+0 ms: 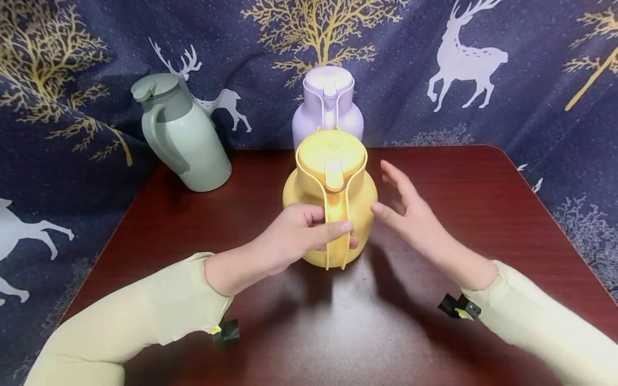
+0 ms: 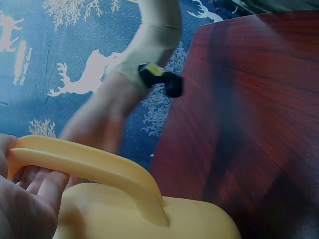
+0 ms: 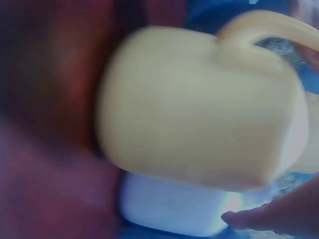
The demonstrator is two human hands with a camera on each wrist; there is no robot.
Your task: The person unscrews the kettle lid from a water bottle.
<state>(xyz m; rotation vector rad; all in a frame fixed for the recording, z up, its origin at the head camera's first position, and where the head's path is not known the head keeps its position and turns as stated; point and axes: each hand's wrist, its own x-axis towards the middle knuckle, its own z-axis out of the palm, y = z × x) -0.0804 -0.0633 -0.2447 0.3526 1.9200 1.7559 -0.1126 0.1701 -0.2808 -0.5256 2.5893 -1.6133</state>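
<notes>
A yellow thermos jug [image 1: 330, 193] stands upright on the dark red table [image 1: 483, 214], its handle facing me. My left hand [image 1: 309, 231] grips the handle [image 2: 89, 169], fingers curled through it and thumb across the front. My right hand [image 1: 403, 206] hovers just right of the jug with fingers spread and straight, holding nothing. The right wrist view is blurred; it shows the yellow jug [image 3: 199, 109] close up, the lilac jug [image 3: 169, 209] behind it and a fingertip [image 3: 249, 219] at the lower right.
A lilac thermos jug [image 1: 328, 104] stands directly behind the yellow one. A grey-green jug [image 1: 181, 134] stands at the table's back left corner. A blue cloth with deer and trees [image 1: 463, 59] hangs behind and around the table.
</notes>
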